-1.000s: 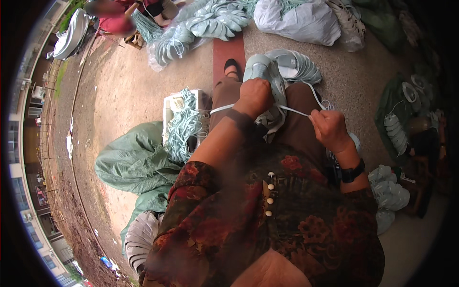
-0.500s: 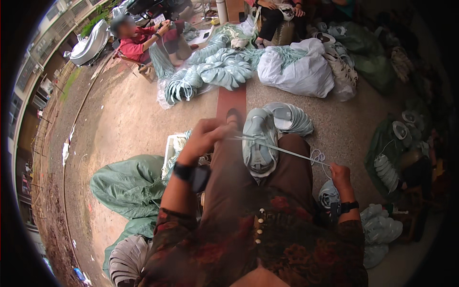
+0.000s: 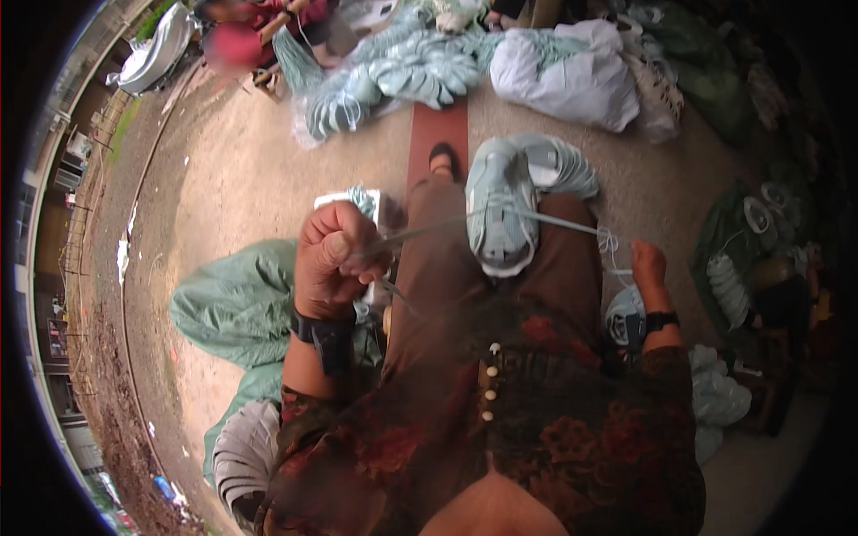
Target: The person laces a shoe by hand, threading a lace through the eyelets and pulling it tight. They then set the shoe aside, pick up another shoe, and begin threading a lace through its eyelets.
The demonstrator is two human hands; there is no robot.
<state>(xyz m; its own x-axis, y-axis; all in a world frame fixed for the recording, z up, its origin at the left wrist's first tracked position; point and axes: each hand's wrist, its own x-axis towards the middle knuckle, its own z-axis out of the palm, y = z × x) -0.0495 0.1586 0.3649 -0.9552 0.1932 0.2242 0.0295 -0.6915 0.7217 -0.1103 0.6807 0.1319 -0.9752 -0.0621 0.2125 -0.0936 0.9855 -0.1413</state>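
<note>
A pale blue-green sneaker upper (image 3: 502,210) rests across my lap, its toe pointing toward me. A thin pale shoelace (image 3: 559,221) crosses it and stretches out to both sides. To the left, my left hand (image 3: 338,255) is closed on one length of the lace, blurred by motion, with a loose tail hanging below it. On the right, my right hand (image 3: 648,265) is curled shut at the lace's other length, where a small loop dangles beside the fingers. Behind the sneaker on my lap lies a stack of similar uppers (image 3: 565,168).
Bundles of pale blue uppers (image 3: 420,71) and a white sack (image 3: 567,76) lie ahead. A white basket (image 3: 380,210) with laces stands left of my knee, near a green sack (image 3: 234,299). More uppers (image 3: 722,393) lie at my right. Another person (image 3: 268,31) sits at the far left.
My left hand has moved left and toward me, drawing the lace out. My right hand has shifted slightly outward. The view has tilted down, so the scene sits higher.
</note>
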